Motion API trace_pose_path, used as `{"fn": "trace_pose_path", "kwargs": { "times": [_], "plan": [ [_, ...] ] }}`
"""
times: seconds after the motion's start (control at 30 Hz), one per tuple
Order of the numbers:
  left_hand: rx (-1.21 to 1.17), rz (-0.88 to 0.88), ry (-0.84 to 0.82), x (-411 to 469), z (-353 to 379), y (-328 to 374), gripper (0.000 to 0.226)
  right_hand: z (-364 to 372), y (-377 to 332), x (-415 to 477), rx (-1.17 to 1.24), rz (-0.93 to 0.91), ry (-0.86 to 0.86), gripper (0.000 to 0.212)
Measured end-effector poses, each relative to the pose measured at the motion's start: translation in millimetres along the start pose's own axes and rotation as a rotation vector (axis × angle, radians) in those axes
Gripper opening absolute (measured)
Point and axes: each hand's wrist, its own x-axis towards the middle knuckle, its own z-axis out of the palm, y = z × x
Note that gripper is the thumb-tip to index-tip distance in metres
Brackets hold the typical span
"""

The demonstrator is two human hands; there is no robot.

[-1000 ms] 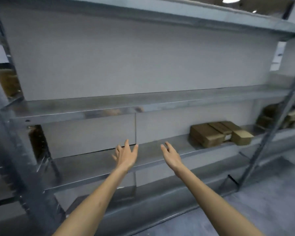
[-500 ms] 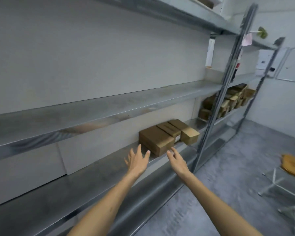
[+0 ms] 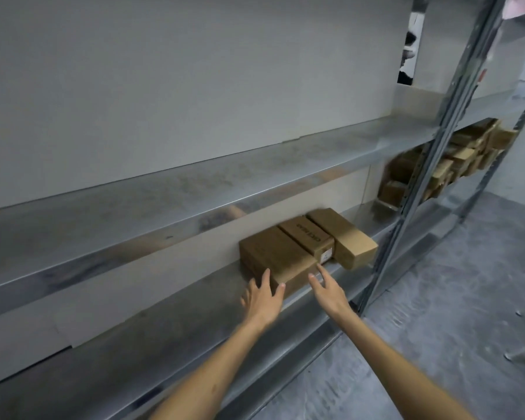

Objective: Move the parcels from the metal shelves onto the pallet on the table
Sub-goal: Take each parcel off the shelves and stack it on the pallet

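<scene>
Three brown cardboard parcels lie side by side on the lower metal shelf (image 3: 170,325): a large parcel (image 3: 276,256) nearest me, a narrow parcel (image 3: 308,236) with a white label, and a lighter parcel (image 3: 346,237) at the right. My left hand (image 3: 262,298) is open, its fingers spread at the large parcel's near left corner. My right hand (image 3: 328,291) is open too, its fingertips at the large parcel's front right corner. Neither hand grips anything. The pallet and the table are out of view.
A bare metal shelf (image 3: 152,204) runs above the parcels. A steel upright (image 3: 431,165) stands to the right of them. Beyond it, several more parcels (image 3: 449,159) are stacked in the neighbouring bay. Grey floor (image 3: 422,328) lies at the right.
My view has swung right and closer to the three parcels. Both hands have reached forward from the bare shelf to the large parcel's near corners.
</scene>
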Motion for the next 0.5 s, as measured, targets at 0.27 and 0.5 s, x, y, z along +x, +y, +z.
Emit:
{"fn": "trace_pose_path", "kwargs": {
  "times": [0.27, 0.5],
  "plan": [
    [-0.052, -0.234, 0.05, 66.7, 56.5, 15.1, 0.063, -13.3, 28.8, 115.5, -0.032, -0.058, -0.223, 0.059],
    [-0.146, -0.282, 0.131, 82.7, 84.1, 24.5, 0.061, -8.0, 63.0, 152.5, -0.016, -0.087, -0.375, 0.059]
  ]
}}
